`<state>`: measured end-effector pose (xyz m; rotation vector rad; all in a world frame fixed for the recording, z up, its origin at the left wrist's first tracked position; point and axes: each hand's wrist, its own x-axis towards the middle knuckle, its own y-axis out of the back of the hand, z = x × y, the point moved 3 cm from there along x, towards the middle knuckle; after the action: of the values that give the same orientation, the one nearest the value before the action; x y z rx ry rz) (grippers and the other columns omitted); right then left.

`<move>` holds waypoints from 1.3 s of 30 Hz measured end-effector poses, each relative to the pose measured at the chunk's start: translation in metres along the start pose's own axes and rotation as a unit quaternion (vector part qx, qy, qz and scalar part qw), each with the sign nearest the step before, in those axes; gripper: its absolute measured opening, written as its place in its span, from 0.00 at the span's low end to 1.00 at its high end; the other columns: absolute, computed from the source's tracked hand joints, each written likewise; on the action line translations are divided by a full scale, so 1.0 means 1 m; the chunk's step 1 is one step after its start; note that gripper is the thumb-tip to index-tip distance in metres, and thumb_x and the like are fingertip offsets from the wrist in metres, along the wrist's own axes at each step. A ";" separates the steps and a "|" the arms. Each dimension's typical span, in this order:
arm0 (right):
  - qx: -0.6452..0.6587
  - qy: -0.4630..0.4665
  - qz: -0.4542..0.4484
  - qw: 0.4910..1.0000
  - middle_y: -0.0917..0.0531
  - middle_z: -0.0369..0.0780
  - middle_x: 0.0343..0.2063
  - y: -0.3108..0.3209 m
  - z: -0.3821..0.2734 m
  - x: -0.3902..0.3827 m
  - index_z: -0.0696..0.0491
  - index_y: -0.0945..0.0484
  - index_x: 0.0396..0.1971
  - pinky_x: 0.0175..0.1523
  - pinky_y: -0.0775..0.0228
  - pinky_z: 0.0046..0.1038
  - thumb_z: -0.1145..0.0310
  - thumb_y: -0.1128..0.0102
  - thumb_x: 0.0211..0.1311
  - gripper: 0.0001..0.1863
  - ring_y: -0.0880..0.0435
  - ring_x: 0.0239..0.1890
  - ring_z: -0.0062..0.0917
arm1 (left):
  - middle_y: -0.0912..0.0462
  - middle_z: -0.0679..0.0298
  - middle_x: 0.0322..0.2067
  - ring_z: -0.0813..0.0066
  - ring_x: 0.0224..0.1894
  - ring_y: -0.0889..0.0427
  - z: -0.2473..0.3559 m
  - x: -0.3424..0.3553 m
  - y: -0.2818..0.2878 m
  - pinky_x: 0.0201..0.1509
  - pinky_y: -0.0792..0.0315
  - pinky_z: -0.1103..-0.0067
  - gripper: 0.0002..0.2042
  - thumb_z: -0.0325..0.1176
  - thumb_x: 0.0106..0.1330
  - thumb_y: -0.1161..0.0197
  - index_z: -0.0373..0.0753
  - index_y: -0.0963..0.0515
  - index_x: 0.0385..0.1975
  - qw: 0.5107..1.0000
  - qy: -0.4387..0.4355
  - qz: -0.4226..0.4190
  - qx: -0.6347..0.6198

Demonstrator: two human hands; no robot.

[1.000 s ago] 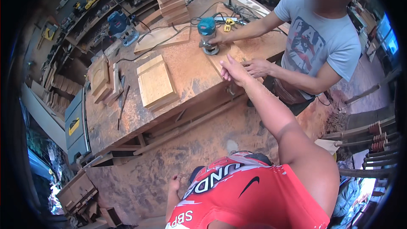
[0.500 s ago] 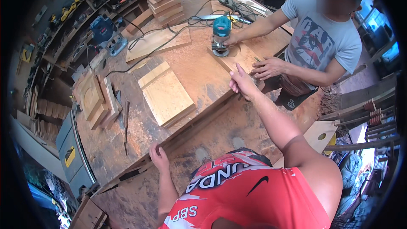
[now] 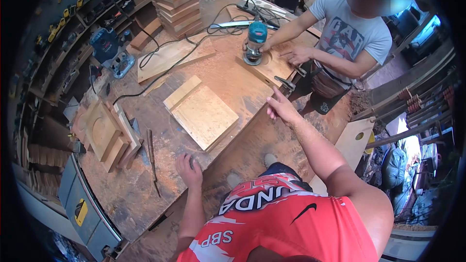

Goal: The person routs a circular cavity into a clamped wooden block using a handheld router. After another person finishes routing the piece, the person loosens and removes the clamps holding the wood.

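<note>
My left hand (image 3: 189, 169) rests on the near edge of the wooden workbench (image 3: 141, 213), fingers apart, close to a thin pointed metal tool (image 3: 152, 160). My right hand (image 3: 281, 106) is held out past the bench edge, index finger stretched toward a clamp (image 3: 285, 84) at a board's corner; it holds nothing I can see. On that thick board (image 3: 267, 73) stands a teal trim router (image 3: 256, 36), gripped by a co-worker's hand (image 3: 264, 47). The co-worker's other hand (image 3: 300, 55) is over the board's right side. Stacked pale boards (image 3: 206, 116) lie between my hands.
Wooden blocks with a round recess (image 3: 101, 128) sit at the bench's left. A blue router (image 3: 110, 51) stands behind them, its black cable (image 3: 160, 73) crossing the bench. Piled boards (image 3: 178, 7) rise at the back. The co-worker (image 3: 347, 39) stands at the right side.
My left hand has come up onto the bench edge. My right index finger now points out. The co-worker's free hand has drawn back from the board's near corner, and the clamps show.
</note>
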<state>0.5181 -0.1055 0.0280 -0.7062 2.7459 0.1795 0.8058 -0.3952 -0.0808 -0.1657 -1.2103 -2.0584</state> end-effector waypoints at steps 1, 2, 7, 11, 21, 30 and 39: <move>0.000 0.004 0.000 1.000 0.23 0.35 0.16 -0.001 -0.003 0.002 0.55 0.69 0.70 0.18 0.36 0.17 0.59 0.47 0.68 0.45 0.27 0.14 0.15 | 0.27 0.51 0.50 0.48 0.56 0.33 -0.001 -0.001 0.000 0.64 0.43 0.57 0.14 0.31 0.58 0.42 0.35 0.26 0.43 1.000 -0.002 0.003 -0.001; 0.005 0.010 0.002 1.000 0.23 0.35 0.16 -0.003 -0.006 0.005 0.54 0.69 0.70 0.18 0.36 0.17 0.59 0.47 0.68 0.45 0.27 0.14 0.15 | 0.27 0.51 0.50 0.48 0.56 0.33 -0.001 -0.001 0.001 0.64 0.43 0.57 0.14 0.31 0.57 0.42 0.36 0.26 0.43 1.000 0.001 0.004 -0.004; -0.004 0.026 0.001 1.000 0.23 0.35 0.18 -0.014 -0.008 0.012 0.54 0.68 0.70 0.20 0.34 0.18 0.58 0.46 0.67 0.45 0.26 0.16 0.16 | 0.27 0.52 0.50 0.48 0.56 0.32 0.003 -0.003 0.002 0.64 0.43 0.57 0.14 0.31 0.57 0.42 0.36 0.26 0.43 1.000 -0.004 0.013 -0.010; -0.259 0.108 0.036 0.959 0.19 0.49 0.36 -0.024 0.015 0.012 0.62 0.49 0.66 0.44 0.27 0.29 0.55 0.40 0.59 0.43 0.19 0.39 0.35 | 0.27 0.51 0.50 0.49 0.55 0.32 0.007 0.001 0.002 0.63 0.42 0.58 0.14 0.31 0.58 0.43 0.36 0.27 0.44 1.000 -0.016 0.009 -0.014; -0.552 0.096 -0.112 0.821 0.43 0.58 0.65 -0.069 0.093 0.015 0.64 0.43 0.63 0.70 0.49 0.36 0.49 0.40 0.55 0.44 0.44 0.68 0.46 | 0.26 0.51 0.49 0.49 0.54 0.31 -0.003 -0.006 0.004 0.61 0.40 0.57 0.14 0.31 0.57 0.43 0.36 0.26 0.43 1.000 -0.005 0.005 -0.016; -0.582 0.055 -0.155 0.796 0.48 0.53 0.68 -0.056 0.086 0.017 0.55 0.45 0.67 0.67 0.41 0.36 0.50 0.40 0.55 0.43 0.37 0.65 0.44 | 0.27 0.56 0.50 0.54 0.55 0.31 -0.003 -0.003 0.002 0.62 0.41 0.60 0.14 0.32 0.56 0.40 0.41 0.26 0.43 1.000 -0.001 0.019 -0.008; -0.618 0.021 -0.181 0.764 0.50 0.55 0.68 -0.065 0.071 0.015 0.58 0.47 0.67 0.66 0.40 0.36 0.49 0.40 0.54 0.46 0.35 0.64 0.45 | 0.27 0.59 0.51 0.58 0.57 0.32 -0.005 -0.006 0.002 0.66 0.44 0.61 0.14 0.34 0.57 0.39 0.43 0.25 0.44 0.999 0.038 0.002 -0.001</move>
<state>0.5561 -0.1554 -0.0470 -1.4736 2.1054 1.9634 0.8130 -0.3968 -0.0847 -0.0897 -1.1606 -2.0432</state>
